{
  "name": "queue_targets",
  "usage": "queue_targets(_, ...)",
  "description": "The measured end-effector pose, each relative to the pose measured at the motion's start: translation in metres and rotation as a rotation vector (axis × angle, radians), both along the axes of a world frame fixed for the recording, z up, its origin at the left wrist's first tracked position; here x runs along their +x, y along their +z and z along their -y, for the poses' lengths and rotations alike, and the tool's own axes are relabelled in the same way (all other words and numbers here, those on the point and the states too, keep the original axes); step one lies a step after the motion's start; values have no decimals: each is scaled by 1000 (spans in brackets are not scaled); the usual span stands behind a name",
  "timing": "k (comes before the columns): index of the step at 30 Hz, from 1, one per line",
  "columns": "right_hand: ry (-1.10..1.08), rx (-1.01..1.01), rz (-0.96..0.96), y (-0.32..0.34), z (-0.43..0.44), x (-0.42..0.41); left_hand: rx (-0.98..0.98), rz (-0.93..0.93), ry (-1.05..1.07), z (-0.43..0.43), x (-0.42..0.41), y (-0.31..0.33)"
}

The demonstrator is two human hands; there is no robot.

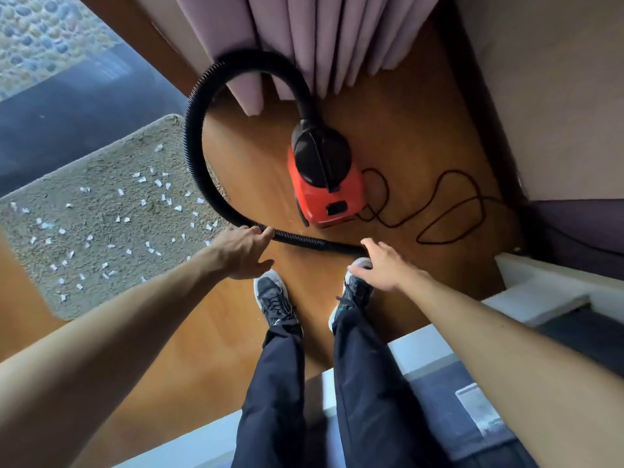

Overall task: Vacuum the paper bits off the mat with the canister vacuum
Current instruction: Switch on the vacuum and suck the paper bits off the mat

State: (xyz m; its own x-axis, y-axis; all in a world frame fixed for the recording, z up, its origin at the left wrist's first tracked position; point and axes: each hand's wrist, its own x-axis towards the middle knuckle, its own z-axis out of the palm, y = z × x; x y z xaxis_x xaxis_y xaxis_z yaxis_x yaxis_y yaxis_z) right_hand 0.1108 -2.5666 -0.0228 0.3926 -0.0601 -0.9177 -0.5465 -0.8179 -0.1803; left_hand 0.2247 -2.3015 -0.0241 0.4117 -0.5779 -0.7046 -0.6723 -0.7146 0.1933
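A red and black canister vacuum point(326, 187) stands on the wooden floor ahead of my feet. Its black ribbed hose point(194, 143) loops up to the curtain, down along the mat's right edge, then lies flat on the floor in front of my shoes. A beige mat point(101, 228) at the left is strewn with several white paper bits point(141, 180). My left hand point(241, 253) hovers over the hose, fingers spread, fingertips at the hose. My right hand point(383, 265) is spread just above the hose's smooth end, holding nothing.
Pink curtains point(304, 38) hang behind the vacuum. The black power cord point(442, 211) coils on the floor to its right. A white bed edge point(540, 292) and bedding lie at the right. A dark sill and window are beyond the mat.
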Motion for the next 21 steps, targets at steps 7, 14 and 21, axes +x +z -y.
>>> queue_targets(7, -92, 55, -51, -110, -38, -26, -17, -125, -57, -15, -5, -107)
queue_targets(14, -351, 105, -100, -201, -68, -42, 35, -109, -119, -20, -3, -190)
queue_targets(21, -1267, 39, -183, -270, -101, -19, 56, -26, -154, -8, 0, -250)
